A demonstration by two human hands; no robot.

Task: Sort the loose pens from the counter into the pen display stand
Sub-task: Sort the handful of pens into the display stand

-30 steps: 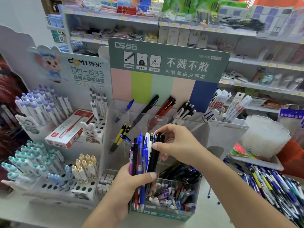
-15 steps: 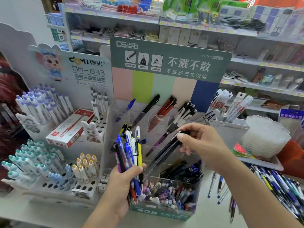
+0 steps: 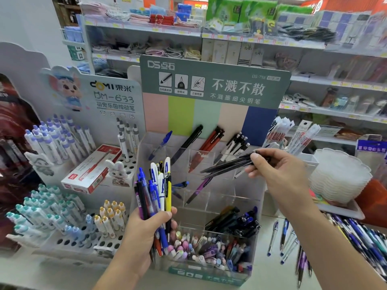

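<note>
**Pens held over a clear acrylic stand at a stationery counter**

A mixed bundle of pens (image 3: 156, 197) — blue, white, yellow and dark barrels, smooth plastic with clips uppermost — is clenched upright in the left hand (image 3: 144, 233), just in front of the left edge of the pen display stand (image 3: 234, 197). Several slim black pens (image 3: 226, 166) are pinched between thumb and fingertips of the right hand (image 3: 276, 170) and held slanted over the stand's upper right compartments. The stand is made of transparent panels divided into stepped cells; black, red and blue pens are leaned in its rear row, and short pastel-capped items are packed in its front tray. On the stand's green backboard (image 3: 213, 84), "DS", "DS-758" and "不溅不散" are printed above pastel stripes. Left of the stand, a white perforated rack (image 3: 69, 239) of teal- and purple-capped pens is marked "DM-633", with a red-and-white carton (image 3: 92, 170) laid on it. Right of the stand, loose pens (image 3: 343, 237) are scattered on the counter (image 3: 270, 275).
</note>
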